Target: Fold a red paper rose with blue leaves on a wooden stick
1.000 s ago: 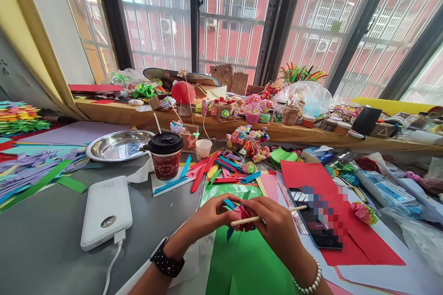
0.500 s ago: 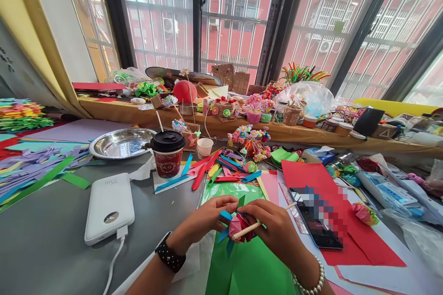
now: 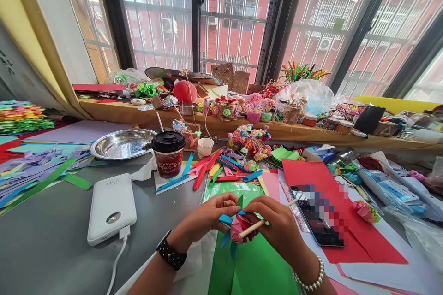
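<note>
Between my two hands is a folded paper flower (image 3: 236, 229), pink and red with blue and green strips sticking out around it. My left hand (image 3: 215, 214) pinches its strips from the left side. My right hand (image 3: 273, 221) closes on the flower's upper right edge and also keeps a thin wooden stick (image 3: 254, 227) between its fingers, the stick slanting across the flower's front. Fingers cover part of the flower's far side. Under the hands lies a green paper sheet (image 3: 256, 267).
Left of the hands are a white power bank (image 3: 111, 207) with a cable, a lidded cup (image 3: 168, 154) and a metal plate (image 3: 122, 144). Folded paper strips (image 3: 207, 166) lie ahead. A phone (image 3: 316, 216) rests on red paper (image 3: 374, 239) at right, near another paper flower (image 3: 366, 211).
The stick's near end has shifted slightly right over the flower. Both hands stay in nearly the same place, and the view has moved a little.
</note>
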Tool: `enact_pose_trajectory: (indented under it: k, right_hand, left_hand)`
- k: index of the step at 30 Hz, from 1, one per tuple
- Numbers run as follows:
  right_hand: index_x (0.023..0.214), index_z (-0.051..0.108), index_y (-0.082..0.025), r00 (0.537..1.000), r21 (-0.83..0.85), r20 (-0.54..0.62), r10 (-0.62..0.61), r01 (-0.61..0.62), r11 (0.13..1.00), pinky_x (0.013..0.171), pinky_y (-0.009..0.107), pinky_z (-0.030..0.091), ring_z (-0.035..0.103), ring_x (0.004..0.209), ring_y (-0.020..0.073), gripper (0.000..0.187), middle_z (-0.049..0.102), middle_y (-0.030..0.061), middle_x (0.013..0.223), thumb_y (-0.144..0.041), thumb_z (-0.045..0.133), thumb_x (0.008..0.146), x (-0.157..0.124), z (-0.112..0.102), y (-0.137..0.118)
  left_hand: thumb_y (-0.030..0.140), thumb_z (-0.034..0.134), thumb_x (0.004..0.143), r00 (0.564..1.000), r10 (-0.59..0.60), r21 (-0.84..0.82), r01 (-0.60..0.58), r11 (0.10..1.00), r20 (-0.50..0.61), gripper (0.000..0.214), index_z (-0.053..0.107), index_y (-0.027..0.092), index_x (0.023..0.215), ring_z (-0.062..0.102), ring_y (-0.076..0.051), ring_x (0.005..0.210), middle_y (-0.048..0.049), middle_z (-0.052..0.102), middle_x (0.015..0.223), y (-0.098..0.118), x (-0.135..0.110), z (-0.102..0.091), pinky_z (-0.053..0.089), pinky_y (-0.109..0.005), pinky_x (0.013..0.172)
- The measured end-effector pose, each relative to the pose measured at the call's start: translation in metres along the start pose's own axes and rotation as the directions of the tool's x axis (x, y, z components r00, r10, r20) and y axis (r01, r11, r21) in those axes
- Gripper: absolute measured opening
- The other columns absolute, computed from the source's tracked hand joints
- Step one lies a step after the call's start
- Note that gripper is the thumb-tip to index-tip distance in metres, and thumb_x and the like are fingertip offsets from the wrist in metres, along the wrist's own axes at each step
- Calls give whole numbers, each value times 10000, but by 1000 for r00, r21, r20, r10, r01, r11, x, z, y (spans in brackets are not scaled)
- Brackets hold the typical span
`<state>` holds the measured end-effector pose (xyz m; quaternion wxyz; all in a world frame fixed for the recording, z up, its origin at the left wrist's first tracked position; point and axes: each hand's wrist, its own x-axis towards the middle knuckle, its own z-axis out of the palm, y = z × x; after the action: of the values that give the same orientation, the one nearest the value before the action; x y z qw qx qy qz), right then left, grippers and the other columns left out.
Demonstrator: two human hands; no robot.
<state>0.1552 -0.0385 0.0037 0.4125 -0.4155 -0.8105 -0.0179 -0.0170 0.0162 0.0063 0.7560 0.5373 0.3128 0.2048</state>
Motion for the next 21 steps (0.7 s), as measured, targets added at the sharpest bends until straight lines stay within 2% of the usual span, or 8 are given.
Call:
enact_pose_trajectory:
  k: [4,10,15,19,21]
  right_hand:
    - [808,598,-176,998,38,-55,-3,5,999,575,234,467,577,683,130,83,616,39,743,-134,537,770,0,-1,0]
    - [851,612,-187,997,74,-55,-45,49,996,604,242,488,588,716,133,129,629,49,771,-117,553,759,2,-4,0]
    - [831,624,-201,999,101,-38,-29,33,994,591,232,488,591,702,128,115,624,41,758,-142,548,768,2,-6,1]
    - [897,612,-235,1000,39,3,21,-21,999,605,236,473,583,721,132,137,611,37,825,-218,522,795,2,-8,3]
    - [1000,554,-234,989,-53,-84,125,-130,990,594,253,459,569,720,149,218,589,49,864,-306,506,799,0,-11,3]
  left_hand:
    - [354,630,652,1000,8,6,-8,1000,-8,270,470,173,772,418,-66,627,34,417,711,1,0,1,374,-150,509]
    - [359,599,683,994,82,27,-80,996,-66,246,448,169,728,393,-62,616,34,407,713,-2,1,2,359,-141,491]
    - [366,593,685,987,134,80,-127,989,-89,246,461,163,735,419,-79,659,19,435,769,-4,4,2,369,-160,513]
    - [346,570,714,948,279,191,-249,950,-154,216,474,154,732,434,-71,619,32,440,695,-4,8,1,384,-183,570]
    - [343,553,729,900,394,273,-337,901,-188,203,477,156,750,474,-81,616,21,460,720,-5,9,1,411,-208,591]
